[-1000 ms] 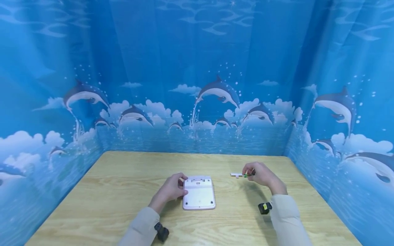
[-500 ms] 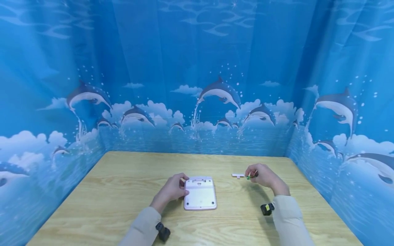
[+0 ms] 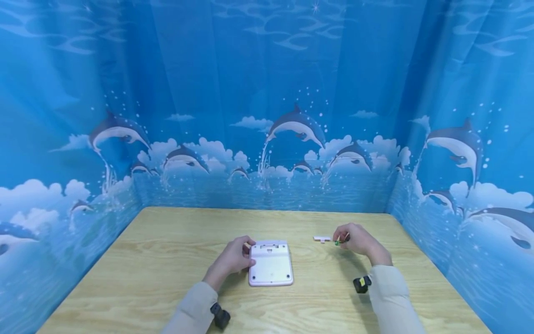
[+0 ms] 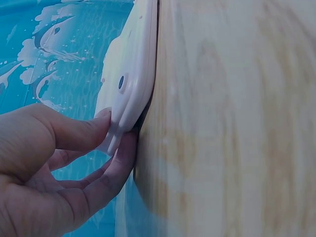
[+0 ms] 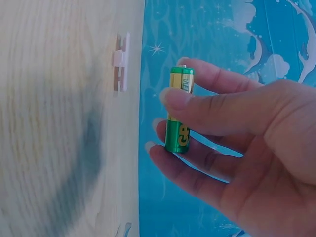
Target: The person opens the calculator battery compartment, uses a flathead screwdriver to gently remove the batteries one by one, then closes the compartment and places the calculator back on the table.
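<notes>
In the head view, low centre, the left hand [image 3: 231,256] pinches the left edge of a white device [image 3: 271,266]; right of centre, the right hand [image 3: 358,240] holds a battery [image 3: 337,242] near a small white part [image 3: 322,239] on the table [image 3: 321,304]. The left wrist view shows thumb and fingers clasping the device, upper middle. In the right wrist view, thumb and fingers grasp the battery mid-frame.

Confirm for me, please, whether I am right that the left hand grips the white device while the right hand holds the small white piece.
Not quite: the right hand holds a green-and-yellow battery, as the right wrist view shows. The left hand does grip the white device.
</notes>
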A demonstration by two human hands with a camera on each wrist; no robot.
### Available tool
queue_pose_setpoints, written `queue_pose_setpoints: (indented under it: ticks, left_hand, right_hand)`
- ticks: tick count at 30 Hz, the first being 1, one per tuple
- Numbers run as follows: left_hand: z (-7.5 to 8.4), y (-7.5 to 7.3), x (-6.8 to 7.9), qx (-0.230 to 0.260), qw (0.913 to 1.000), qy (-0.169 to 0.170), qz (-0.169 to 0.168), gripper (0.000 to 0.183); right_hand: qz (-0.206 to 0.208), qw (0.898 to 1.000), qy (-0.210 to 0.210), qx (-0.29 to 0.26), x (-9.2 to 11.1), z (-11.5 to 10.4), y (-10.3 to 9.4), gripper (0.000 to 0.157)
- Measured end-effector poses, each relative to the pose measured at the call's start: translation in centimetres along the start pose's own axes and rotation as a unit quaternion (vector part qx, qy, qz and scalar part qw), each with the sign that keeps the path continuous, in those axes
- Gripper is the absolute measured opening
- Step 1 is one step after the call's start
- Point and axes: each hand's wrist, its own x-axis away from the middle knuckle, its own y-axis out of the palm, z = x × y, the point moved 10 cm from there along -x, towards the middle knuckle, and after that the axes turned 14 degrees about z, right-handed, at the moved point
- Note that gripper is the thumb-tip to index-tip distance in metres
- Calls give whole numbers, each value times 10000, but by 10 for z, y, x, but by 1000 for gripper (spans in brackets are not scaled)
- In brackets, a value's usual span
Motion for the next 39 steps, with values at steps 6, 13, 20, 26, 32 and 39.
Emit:
queue_pose_setpoints:
  ticks: [6,13,20,26,32,39]
  left_hand:
    - [1,-1,0,27,9999,100,-13,46]
    - [1,-1,-1,21,9999,136,-11,46]
    - [0,0,-1,-3,10000,41,-5,46]
    - [0,0,-1,11,10000,22,-6,47]
    - [-2,1,-1,35,10000,0,-29,48]
    - [-1,0,-1,50,10000,58,-47,47]
  right_hand:
    - [67,9999,-100,20,-1,7,2,23]
    - [17,10000,-26,-74,0,14,6,23]
    - [11,10000,4,-46,-1,22,9,23]
    - [-20,10000,-1,-45,-3,29,11,23]
    - [-40,10000,81,-24,-2,36,12,25]
    - [-63,9997,228,-62,-1,45,14,27]
